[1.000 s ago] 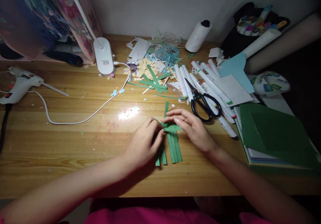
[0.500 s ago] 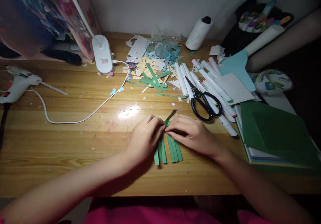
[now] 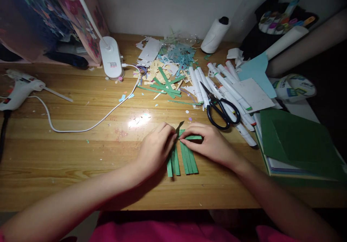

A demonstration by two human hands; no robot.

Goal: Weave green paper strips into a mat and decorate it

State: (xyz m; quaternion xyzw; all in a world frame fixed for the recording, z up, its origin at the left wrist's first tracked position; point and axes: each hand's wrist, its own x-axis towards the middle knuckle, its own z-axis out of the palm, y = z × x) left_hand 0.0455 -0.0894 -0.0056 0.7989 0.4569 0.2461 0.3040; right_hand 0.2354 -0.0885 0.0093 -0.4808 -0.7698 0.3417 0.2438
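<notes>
Several green paper strips lie lengthwise on the table in two groups, a left group (image 3: 176, 164) and a right group (image 3: 189, 160). My left hand (image 3: 155, 149) is closed in a pinch on a green paper strip (image 3: 180, 126), whose dark-looking end sticks up past the fingertips. Thumb and forefinger of my right hand (image 3: 211, 142) pinch another green strip (image 3: 195, 138), lying crosswise over the tops of the right group. The fingertips of both hands nearly meet, and they hide where the strips cross.
Black-handled scissors (image 3: 221, 108) rest against white markers (image 3: 230, 86). Green paper sheets (image 3: 300, 140) are stacked at right. Paper scraps (image 3: 159, 72) pile up at the back, beside a thread spool (image 3: 214, 37). A glue gun (image 3: 18, 90) and the lamp's white cable (image 3: 93, 126) are at left.
The dark strip end by my left fingertips has shifted slightly left. More of the crosswise green strip now shows under my right fingers, which have lifted a little. Both hands otherwise stay in place.
</notes>
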